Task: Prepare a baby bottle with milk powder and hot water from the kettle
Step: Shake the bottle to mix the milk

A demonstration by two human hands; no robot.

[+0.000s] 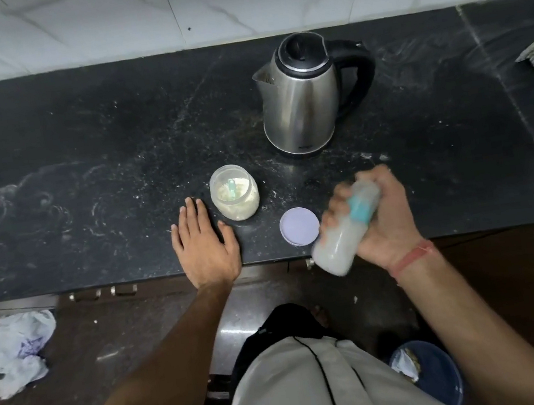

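One bottle (345,232) gripped in right hand (381,217).

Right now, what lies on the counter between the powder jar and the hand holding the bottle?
In the head view, a round lilac lid lies flat between the powder jar and the right hand gripping the baby bottle.

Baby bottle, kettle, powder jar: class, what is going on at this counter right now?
A person grips a baby bottle of cloudy milk in the right hand; it is blurred, apparently mid-shake. The left hand lies flat on the counter beside the open powder jar. The jar's lid lies nearby, and the kettle stands behind.
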